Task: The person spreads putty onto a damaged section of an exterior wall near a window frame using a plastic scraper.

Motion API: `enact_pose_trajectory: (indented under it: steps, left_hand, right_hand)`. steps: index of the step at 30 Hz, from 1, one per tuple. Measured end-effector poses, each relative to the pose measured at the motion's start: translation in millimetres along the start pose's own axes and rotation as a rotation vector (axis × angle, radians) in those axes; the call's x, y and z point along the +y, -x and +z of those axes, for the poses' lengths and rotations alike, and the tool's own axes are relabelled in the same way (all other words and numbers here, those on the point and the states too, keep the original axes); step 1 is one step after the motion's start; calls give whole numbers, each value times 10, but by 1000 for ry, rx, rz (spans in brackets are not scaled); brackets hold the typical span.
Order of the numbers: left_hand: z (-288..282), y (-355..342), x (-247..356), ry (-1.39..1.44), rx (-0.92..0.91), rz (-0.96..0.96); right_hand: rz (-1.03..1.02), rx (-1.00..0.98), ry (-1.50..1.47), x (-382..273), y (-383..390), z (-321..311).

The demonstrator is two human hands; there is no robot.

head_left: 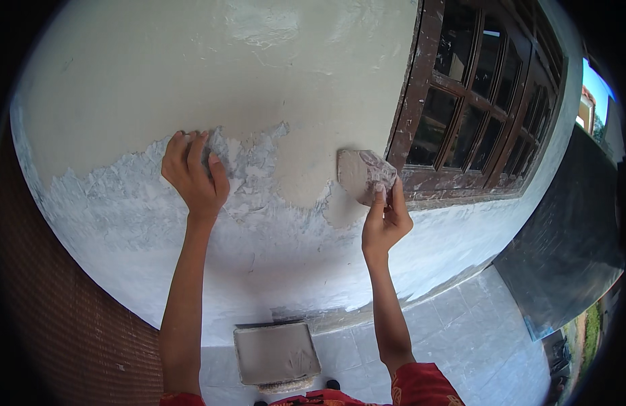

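Note:
On the wall [340,81], upper cream coating meets a rough grey-white area along a ragged edge. My left hand [194,176] presses against that edge, its fingers bent round something small and greyish that they mostly hide. Further right, my right hand [387,223] pinches a flat putty-smeared plate [360,174] between thumb and fingers at its lower right corner. The plate lies close against the wall, beside the window frame; whether it touches the wall I cannot tell.
A brown wooden window [461,172] with small panes borders the wall on the right. Below, a shallow tray [275,352] of grey paste stands on the tiled floor [455,325]. Brown woven material [69,298] rises at left; a dark sheet [563,237] hangs at right.

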State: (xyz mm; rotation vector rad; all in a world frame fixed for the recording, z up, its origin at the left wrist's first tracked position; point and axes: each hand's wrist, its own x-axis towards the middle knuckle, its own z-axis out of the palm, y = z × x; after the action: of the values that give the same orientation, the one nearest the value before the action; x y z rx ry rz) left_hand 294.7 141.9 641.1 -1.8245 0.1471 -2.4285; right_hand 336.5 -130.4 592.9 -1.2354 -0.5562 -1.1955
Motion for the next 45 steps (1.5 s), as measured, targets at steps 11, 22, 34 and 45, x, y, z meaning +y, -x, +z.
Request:
enact_pose_trajectory:
  steps: [11, 22, 34, 45]
  left_hand:
    - [-12, 23, -11, -28, -45, 10]
    - [6, 23, 11, 7, -11, -4]
    - [3, 27, -12, -4, 1, 18]
    - [11, 10, -35, -10, -8, 16]
  right_hand:
    - [169, 113, -165, 42, -68, -120]
    - [283, 70, -190, 86, 24, -191]
    - [361, 103, -231, 136, 326, -218]
    - [356, 181, -194, 131, 331, -158]
